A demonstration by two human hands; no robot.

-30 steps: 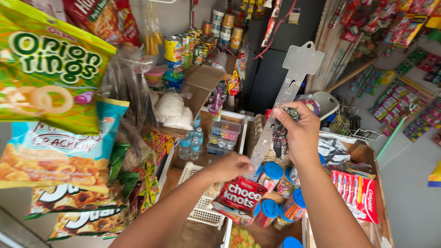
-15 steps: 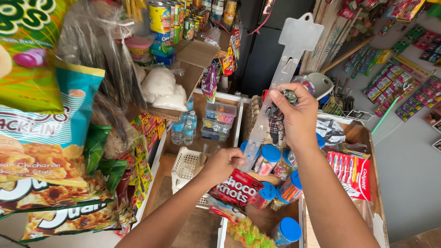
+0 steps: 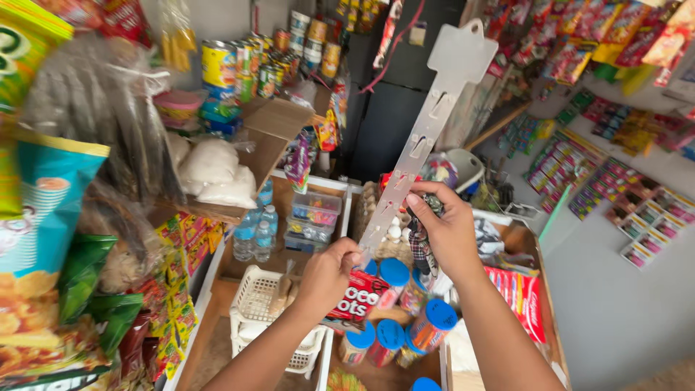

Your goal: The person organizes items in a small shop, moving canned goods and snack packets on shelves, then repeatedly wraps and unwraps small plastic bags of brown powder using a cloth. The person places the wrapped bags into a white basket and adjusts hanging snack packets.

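Observation:
A long white plastic hanging strip (image 3: 427, 130) with slots and a hook at its top stands tilted in front of me. My left hand (image 3: 327, 275) grips its lower end, just above a red snack packet (image 3: 360, 298). My right hand (image 3: 447, 230) is closed on the strip a little higher, together with a small dark patterned packet (image 3: 422, 242) that hangs below my fingers. Under both hands stand several small tubs with blue lids (image 3: 394, 273).
Snack bags (image 3: 43, 239) hang at the left. A cardboard shelf (image 3: 269, 137) holds white sacks, with tins (image 3: 239, 69) behind. Below are water bottles (image 3: 255, 233), a white basket (image 3: 262, 300), a clear box (image 3: 313, 216) and red packets (image 3: 523, 298). Sachet strips (image 3: 579, 181) cover the right wall.
The view has tilted up and left, showing more of the strip's top and the shelf. Both hands stay on the strip, with the left hand a little nearer the right.

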